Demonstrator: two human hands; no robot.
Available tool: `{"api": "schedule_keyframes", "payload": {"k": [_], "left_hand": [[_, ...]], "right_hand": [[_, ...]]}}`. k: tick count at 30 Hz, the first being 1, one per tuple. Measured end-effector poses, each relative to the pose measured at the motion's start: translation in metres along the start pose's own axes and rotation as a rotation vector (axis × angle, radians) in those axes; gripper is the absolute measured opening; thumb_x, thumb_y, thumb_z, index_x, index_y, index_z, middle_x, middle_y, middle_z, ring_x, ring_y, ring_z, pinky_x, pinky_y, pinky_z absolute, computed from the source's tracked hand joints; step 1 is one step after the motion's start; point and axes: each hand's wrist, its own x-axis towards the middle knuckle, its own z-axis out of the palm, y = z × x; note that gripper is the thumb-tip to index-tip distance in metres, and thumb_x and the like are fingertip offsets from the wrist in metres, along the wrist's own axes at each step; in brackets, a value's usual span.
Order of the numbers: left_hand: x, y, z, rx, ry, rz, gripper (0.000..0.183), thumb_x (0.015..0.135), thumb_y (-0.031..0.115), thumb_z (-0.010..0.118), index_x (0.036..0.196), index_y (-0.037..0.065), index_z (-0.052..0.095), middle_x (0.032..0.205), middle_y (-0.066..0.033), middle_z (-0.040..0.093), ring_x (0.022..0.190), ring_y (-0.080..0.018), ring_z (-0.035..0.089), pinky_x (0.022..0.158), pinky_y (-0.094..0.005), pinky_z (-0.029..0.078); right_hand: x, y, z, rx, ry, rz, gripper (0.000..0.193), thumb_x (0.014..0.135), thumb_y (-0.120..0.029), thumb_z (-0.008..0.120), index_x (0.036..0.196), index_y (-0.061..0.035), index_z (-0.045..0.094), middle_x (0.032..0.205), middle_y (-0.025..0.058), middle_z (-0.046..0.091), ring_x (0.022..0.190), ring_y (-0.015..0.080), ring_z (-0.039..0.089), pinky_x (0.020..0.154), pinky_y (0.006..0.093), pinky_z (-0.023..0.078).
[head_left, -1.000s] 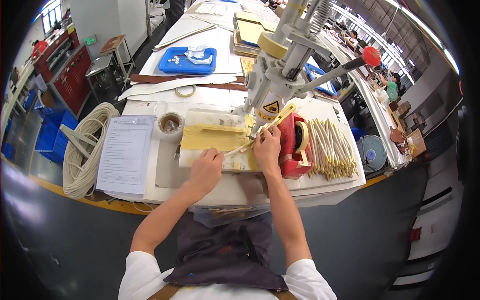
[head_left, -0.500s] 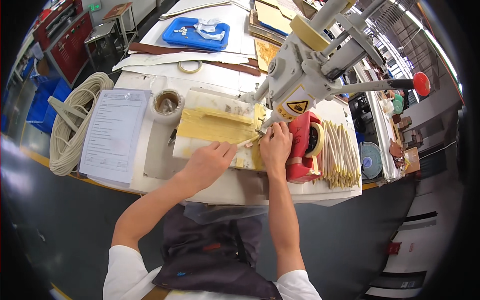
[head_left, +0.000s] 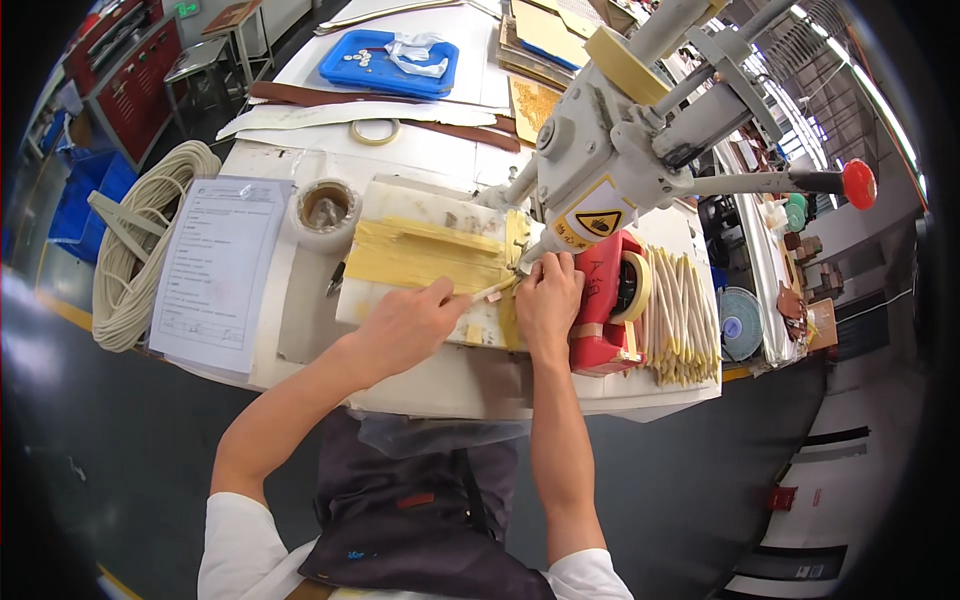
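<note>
A short cream cord [head_left: 490, 291] lies slantwise over the white block [head_left: 385, 306], which is partly covered with yellow tape. My left hand [head_left: 412, 325] pinches the cord's near end. At its far end, just under the tip of the grey hand press [head_left: 590, 150], the bent fingers of my right hand [head_left: 548, 305] close in on the cord; their tips are partly hidden. The press has a lever with a red knob [head_left: 859, 184]. Right beside my right hand stands a red tape dispenser [head_left: 603, 347] with a roll of cream tape.
A bundle of cream cords with yellow ends [head_left: 682, 315] lies right of the dispenser. To the left are a clear tape roll [head_left: 327, 212], a printed sheet [head_left: 222, 270] and a large cord coil [head_left: 125, 300]. Farther back sit a blue tray [head_left: 350, 75] and a tape ring [head_left: 375, 132].
Both hands stay at nearly the same places on the block. The whole view has shifted slightly, and the press lever's red knob shows a little farther right and lower.
</note>
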Motion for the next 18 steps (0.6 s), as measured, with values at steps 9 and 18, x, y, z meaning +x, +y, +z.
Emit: {"api": "schedule_keyframes", "payload": {"k": [9,18], "left_hand": [[0.003,-0.0004,0.0026,0.014,-0.007,0.018,0.034,0.083,0.006,0.062,0.117,0.003,0.064,0.091,-0.0087,0.057,0.072,-0.0253,0.065,0.06,-0.036,0.052],[0.0018,0.0007,0.0032,0.017,0.062,0.009,0.032,0.088,0.01,0.064,0.12,0.009,0.068,0.089,-0.0058,0.057,0.071,-0.0237,0.063,0.058,-0.0364,0.049]], "right_hand": [[0.003,0.0002,-0.0051,0.014,-0.117,0.057,0.017,0.093,-0.016,0.058,0.099,-0.0026,0.068,0.13,0.0222,0.059,0.096,0.0412,0.057,0.088,0.0486,0.049],[0.0028,-0.0035,-0.0075,0.015,-0.141,0.063,0.019,0.094,-0.017,0.058,0.101,-0.0031,0.068,0.133,0.024,0.058,0.1,0.0417,0.057,0.092,0.0479,0.049]]}}
